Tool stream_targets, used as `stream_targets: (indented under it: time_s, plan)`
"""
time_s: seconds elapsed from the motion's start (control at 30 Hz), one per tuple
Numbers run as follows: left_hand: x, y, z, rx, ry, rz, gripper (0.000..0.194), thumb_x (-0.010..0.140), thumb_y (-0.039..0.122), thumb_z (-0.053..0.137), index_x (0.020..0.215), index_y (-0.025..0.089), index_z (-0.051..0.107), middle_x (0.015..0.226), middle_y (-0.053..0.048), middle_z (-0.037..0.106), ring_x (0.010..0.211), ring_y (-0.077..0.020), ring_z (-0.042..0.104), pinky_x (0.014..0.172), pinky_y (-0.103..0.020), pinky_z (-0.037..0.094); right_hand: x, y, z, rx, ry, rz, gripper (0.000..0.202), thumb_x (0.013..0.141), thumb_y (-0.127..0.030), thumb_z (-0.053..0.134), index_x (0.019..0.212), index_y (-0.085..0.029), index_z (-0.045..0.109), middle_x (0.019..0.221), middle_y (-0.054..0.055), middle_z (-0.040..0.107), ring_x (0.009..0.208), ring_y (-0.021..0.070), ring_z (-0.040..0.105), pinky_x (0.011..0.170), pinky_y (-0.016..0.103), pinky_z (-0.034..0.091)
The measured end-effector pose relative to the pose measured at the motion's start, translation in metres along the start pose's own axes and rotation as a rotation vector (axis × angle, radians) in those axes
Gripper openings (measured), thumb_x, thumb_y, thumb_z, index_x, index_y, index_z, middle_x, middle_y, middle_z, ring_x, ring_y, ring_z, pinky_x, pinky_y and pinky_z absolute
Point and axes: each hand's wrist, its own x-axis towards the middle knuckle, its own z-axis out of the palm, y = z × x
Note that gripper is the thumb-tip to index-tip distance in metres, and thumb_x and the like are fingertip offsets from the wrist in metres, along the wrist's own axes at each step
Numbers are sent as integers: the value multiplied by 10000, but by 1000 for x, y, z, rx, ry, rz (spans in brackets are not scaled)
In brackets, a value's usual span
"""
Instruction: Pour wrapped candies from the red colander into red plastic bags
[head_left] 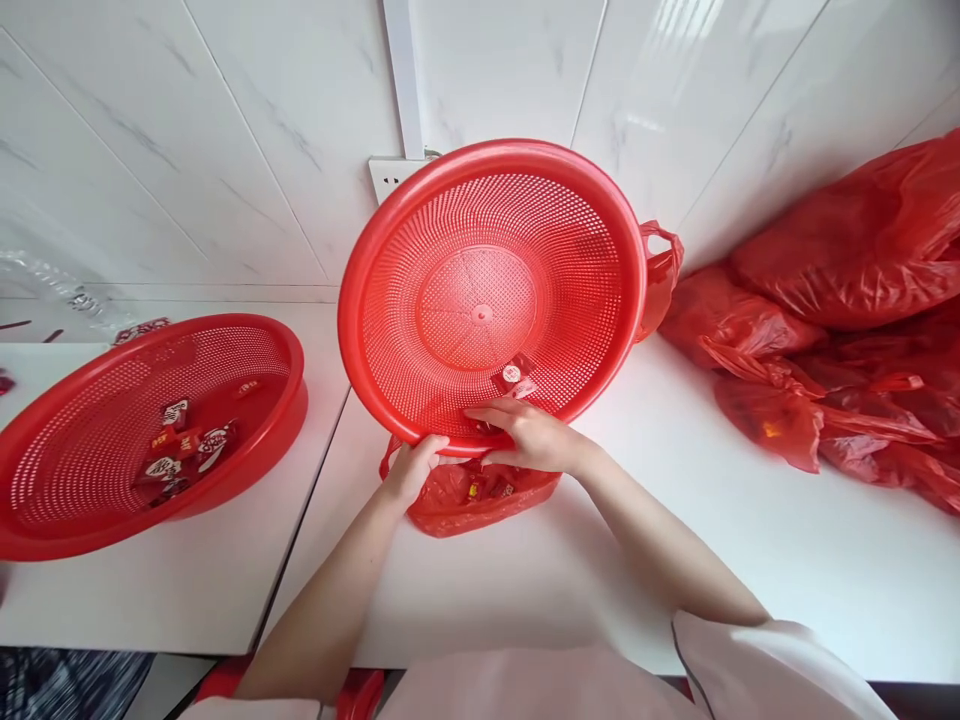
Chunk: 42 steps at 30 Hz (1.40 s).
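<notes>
A red plastic basket (480, 200) with mesh walls is tilted toward me above the white table. My left hand (411, 470) is closed on its near rim. My right hand (536, 437) reaches over the same rim, fingers apart and stretched to the left along the inner wall. Just above those fingers lies a red wrapped candy (511, 374); something small by the fingertips is partly hidden. Under the tilted rim sits an open red plastic bag (465, 510) with wrapped candies inside, some covered by my hands.
On the left stands a second red basket (281, 400) holding several wrapped candies (180, 445). Full red plastic bags (862, 240) are piled on the right, and another bag (661, 275) stands behind the tilted basket. A socket strip (390, 178) is on the tiled wall.
</notes>
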Motion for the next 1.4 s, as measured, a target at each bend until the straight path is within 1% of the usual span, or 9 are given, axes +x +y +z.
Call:
stream_targets:
  time_s: [0.1, 0.27, 0.37, 0.67, 0.9, 1.07, 1.13, 1.27, 1.4]
  plan:
    - [5, 4, -5, -73, -34, 9, 319, 763, 231, 611, 1071, 161, 654, 1108, -86, 693, 1072, -312, 633, 873, -506, 548, 1, -5, -2, 256, 132, 134, 367, 890, -323, 581, 1236, -213, 629, 1090, 70, 708, 973, 205, 672, 904, 366, 528]
    - [10, 10, -15, -123, 34, 82, 377, 768, 199, 605, 1143, 156, 609, 1137, -99, 673, 1060, -307, 641, 892, -548, 536, 1, -4, -9, 831, 287, 418, 485, 788, -409, 702, 1201, -163, 633, 982, 66, 727, 891, 210, 693, 789, 358, 580]
    - [12, 13, -18, -141, 68, 103, 349, 767, 191, 605, 1113, 145, 617, 1154, -104, 659, 1074, -306, 634, 924, -552, 522, 1, -1, -12, 916, 286, 487, 506, 704, -394, 782, 1136, -160, 660, 892, 42, 728, 829, 187, 693, 769, 337, 583]
    - [11, 19, -12, -180, 99, 147, 516, 750, 159, 613, 1256, 224, 537, 1150, -63, 662, 1106, -285, 620, 959, -554, 501, 0, -15, 3, 314, -45, 165, 251, 864, -314, 614, 1089, -221, 675, 986, 27, 724, 866, 184, 674, 812, 320, 530]
    - [7, 14, -9, -130, 7, 95, 304, 770, 212, 631, 1063, 135, 650, 1116, -113, 684, 1076, -327, 632, 926, -567, 515, 3, -13, 6, -196, 241, 121, 307, 976, -322, 416, 1165, -189, 618, 1145, 104, 674, 1041, 221, 624, 945, 377, 471]
    - [1, 9, -4, -58, -29, 43, 338, 770, 227, 653, 1101, 164, 638, 1177, -97, 666, 1095, -331, 624, 908, -578, 521, 1, 7, 9, -504, 277, 221, 573, 946, -453, 451, 1415, -127, 417, 1492, 182, 384, 1393, 323, 329, 1154, 595, 128]
    - [0, 7, -4, -34, -14, 38, 347, 772, 239, 656, 1110, 166, 633, 1176, -96, 666, 1091, -328, 627, 911, -578, 519, -1, 13, 11, -499, 222, 244, 601, 936, -487, 456, 1407, -114, 434, 1492, 199, 375, 1399, 337, 317, 1148, 623, 98]
    - [2, 8, -6, -25, 7, 55, 302, 772, 256, 649, 1051, 141, 652, 1153, -111, 674, 1083, -329, 632, 927, -565, 513, -2, 10, 9, -186, 58, 57, 391, 943, -373, 487, 1274, -191, 587, 1342, 132, 569, 1262, 257, 511, 1074, 456, 385]
    - [5, 12, -9, -61, -2, 71, 290, 778, 237, 634, 1052, 141, 653, 1127, -105, 686, 1065, -322, 641, 929, -568, 512, 0, 0, 3, 200, 152, 136, 250, 939, -269, 487, 1066, -220, 696, 1001, 52, 724, 940, 190, 676, 868, 329, 527]
